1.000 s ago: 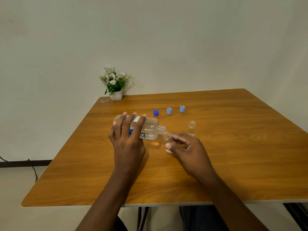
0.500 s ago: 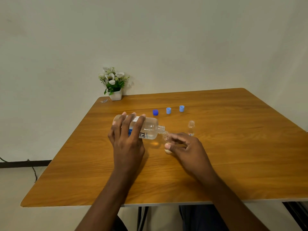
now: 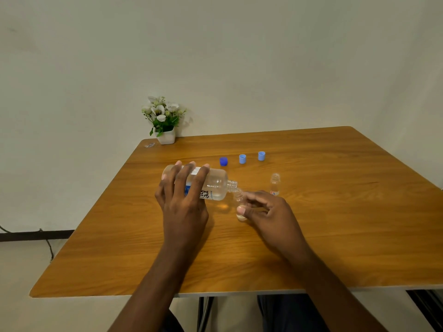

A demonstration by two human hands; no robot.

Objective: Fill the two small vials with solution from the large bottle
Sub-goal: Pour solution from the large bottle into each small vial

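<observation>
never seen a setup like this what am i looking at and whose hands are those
No machine here: these are a person's two bare hands, filmed by one wide-angle camera worn on their head, looking forward and down. The left hand has its grip round a large clear bottle, tipped so its open mouth meets a small vial that the right hand pinches. A second vial stands uncapped to its right. On the wooden table behind them sit one dark blue cap, two light blue caps and a small potted plant at the far corner.
</observation>
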